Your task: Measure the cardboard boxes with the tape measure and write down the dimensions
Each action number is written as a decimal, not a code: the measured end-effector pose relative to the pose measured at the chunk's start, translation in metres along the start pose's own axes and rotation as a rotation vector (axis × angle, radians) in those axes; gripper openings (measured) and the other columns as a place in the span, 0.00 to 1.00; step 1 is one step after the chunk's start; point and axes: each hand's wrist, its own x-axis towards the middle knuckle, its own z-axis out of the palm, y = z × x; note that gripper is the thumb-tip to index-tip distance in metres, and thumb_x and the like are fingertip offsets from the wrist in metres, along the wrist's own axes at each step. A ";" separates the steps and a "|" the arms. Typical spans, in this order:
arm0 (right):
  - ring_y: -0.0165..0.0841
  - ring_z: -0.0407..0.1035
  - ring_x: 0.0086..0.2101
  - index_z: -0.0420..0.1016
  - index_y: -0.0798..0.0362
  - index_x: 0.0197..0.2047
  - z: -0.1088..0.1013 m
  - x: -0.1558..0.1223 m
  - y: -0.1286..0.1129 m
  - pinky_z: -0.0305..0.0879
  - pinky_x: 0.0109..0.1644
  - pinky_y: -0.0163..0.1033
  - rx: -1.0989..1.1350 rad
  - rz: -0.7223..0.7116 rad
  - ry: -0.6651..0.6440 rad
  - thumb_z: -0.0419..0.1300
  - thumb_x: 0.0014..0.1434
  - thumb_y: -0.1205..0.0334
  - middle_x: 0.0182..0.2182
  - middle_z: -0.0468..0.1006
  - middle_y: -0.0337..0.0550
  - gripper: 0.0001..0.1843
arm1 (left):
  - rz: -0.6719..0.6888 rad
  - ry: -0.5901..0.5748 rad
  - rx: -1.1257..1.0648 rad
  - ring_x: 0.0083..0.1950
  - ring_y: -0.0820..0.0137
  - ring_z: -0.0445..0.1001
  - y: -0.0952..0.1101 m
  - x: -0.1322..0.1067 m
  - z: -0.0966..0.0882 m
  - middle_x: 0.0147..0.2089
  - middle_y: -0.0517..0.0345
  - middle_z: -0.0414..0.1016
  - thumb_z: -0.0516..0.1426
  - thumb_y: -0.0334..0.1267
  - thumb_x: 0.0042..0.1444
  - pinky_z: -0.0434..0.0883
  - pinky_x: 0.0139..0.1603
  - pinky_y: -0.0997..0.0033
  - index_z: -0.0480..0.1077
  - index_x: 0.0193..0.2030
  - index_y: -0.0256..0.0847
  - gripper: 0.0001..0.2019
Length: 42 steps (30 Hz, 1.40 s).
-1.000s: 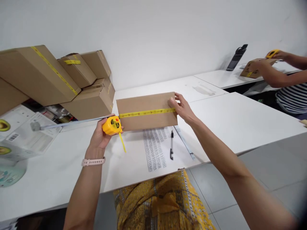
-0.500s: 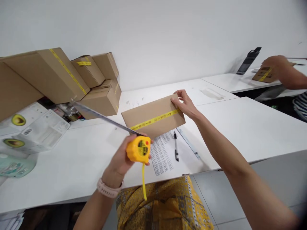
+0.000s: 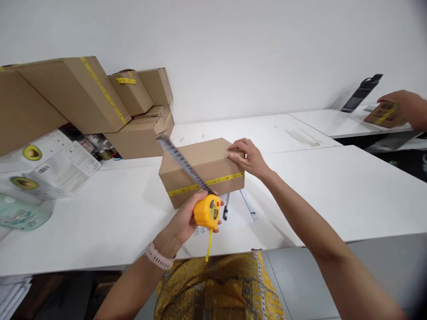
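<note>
My left hand (image 3: 188,218) grips a yellow tape measure (image 3: 207,212) just in front of a brown cardboard box (image 3: 200,171). Its steel blade (image 3: 182,161) sticks out up and to the left across the box, and a yellow strap hangs below the case. The box has a yellow tape band along its front and rests on the white table (image 3: 333,186). My right hand (image 3: 247,158) holds the box's right top edge, fingers curled over it. A pen (image 3: 226,211) and a printed sheet (image 3: 238,209) lie partly under the box.
Several taped cardboard boxes (image 3: 83,98) are stacked at the back left, with white avocado-print packages (image 3: 43,166) below them. At the far right another person's hand (image 3: 408,106) holds a small box (image 3: 383,113) on a second table, near a black object (image 3: 360,93).
My right hand turned the box from standing upright to lying flat, nearer me. My left hand brought the tape measure from the box's left end to its front, the blade swinging across it.
</note>
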 end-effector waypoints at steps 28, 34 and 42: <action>0.45 0.73 0.46 0.70 0.41 0.60 -0.022 0.002 -0.006 0.73 0.51 0.54 0.172 0.511 0.075 0.61 0.57 0.28 0.50 0.75 0.48 0.36 | 0.467 0.403 0.186 0.26 0.60 0.79 0.093 -0.025 -0.048 0.35 0.52 0.81 0.65 0.47 0.51 0.80 0.21 0.62 0.78 0.41 0.36 0.17; 0.43 0.71 0.48 0.69 0.45 0.54 -0.017 0.029 0.011 0.74 0.47 0.50 0.232 0.424 0.071 0.62 0.59 0.41 0.54 0.74 0.48 0.24 | 0.468 0.384 0.147 0.27 0.61 0.80 0.098 -0.026 -0.032 0.42 0.49 0.83 0.63 0.46 0.54 0.80 0.22 0.62 0.76 0.41 0.36 0.14; 0.48 0.68 0.50 0.72 0.50 0.49 -0.016 0.044 -0.014 0.59 0.60 0.59 -0.304 0.029 0.017 0.49 0.57 0.66 0.47 0.77 0.52 0.19 | -0.217 -0.001 0.092 0.25 0.60 0.80 0.042 -0.030 0.008 0.46 0.44 0.83 0.62 0.50 0.54 0.78 0.21 0.62 0.73 0.42 0.36 0.19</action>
